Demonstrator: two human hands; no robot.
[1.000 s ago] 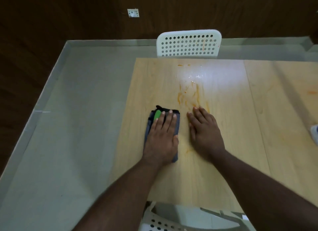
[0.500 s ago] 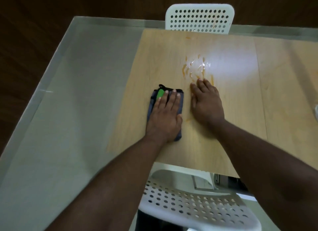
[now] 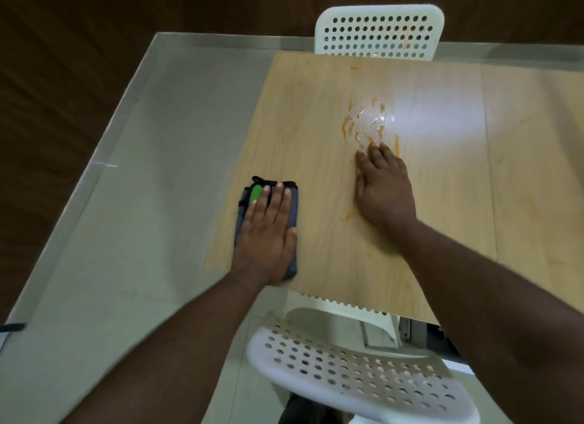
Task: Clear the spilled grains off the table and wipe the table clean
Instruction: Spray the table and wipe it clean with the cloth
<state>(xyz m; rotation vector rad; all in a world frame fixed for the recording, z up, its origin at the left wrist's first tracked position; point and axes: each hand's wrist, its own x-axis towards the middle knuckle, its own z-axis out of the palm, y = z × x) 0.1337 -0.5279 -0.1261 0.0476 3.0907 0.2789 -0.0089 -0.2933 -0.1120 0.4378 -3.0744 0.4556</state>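
Wooden table (image 3: pixel 316 113) carried orange smears (image 3: pixel 363 123); right hand (image 3: pixel 384 186) lay spread flat just below them, left hand (image 3: pixel 267 234) pressed flat on a cloth (image 3: pixel 292 208) well left of them.

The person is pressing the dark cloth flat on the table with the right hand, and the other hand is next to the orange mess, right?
Not quite. The head view shows the left hand pressing the dark cloth on the table; the right hand is by the orange mess.

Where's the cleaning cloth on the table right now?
In the head view, the grey cloth lies flat under the left hand near the table's near-left corner, apart from the right hand.
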